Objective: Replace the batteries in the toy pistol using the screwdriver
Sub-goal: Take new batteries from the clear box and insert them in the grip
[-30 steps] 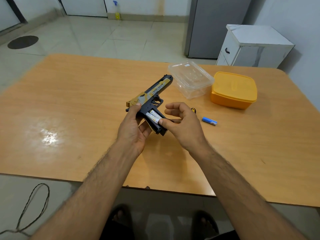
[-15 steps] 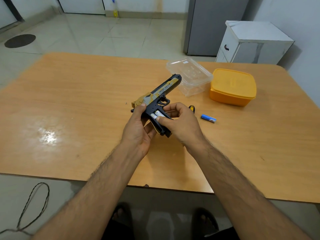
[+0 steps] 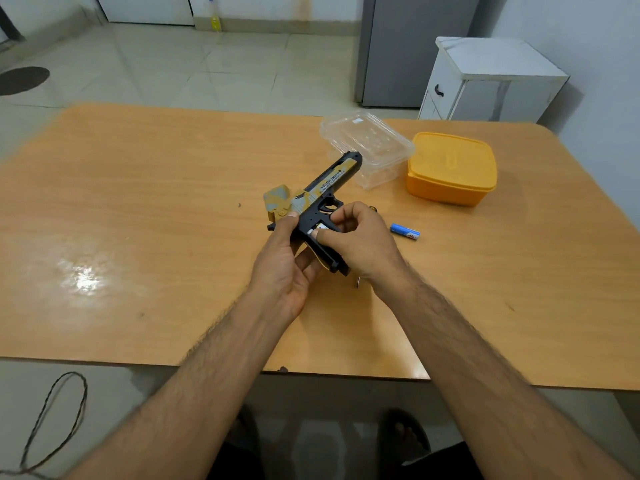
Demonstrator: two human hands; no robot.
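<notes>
The toy pistol (image 3: 325, 199) is held just above the worktop (image 3: 138, 202), muzzle pointing away towards the clear plastic box (image 3: 370, 147), its grip angled back at the person; the left hand (image 3: 284, 268) wraps the rear of the grip from below, its thumb lying along the black frame; the right hand (image 3: 360, 244) curls over the open side of the grip, its thumb pressing a white battery (image 3: 317, 232) that sits in the battery bay; whether that battery is fully seated cannot be told. A tan and grey panel (image 3: 278, 200) lies on the worktop just left of the pistol, touching or nearly touching its rear end; a blue battery (image 3: 405, 232) lies flat to the right of the pistol, near the right hand; a small dark and yellow item peeks out beyond the right hand's knuckles, too hidden to identify. Beyond the pistol stands the clear plastic box, and just right of that box a closed yellow container (image 3: 450, 168); the two look close, perhaps touching.
</notes>
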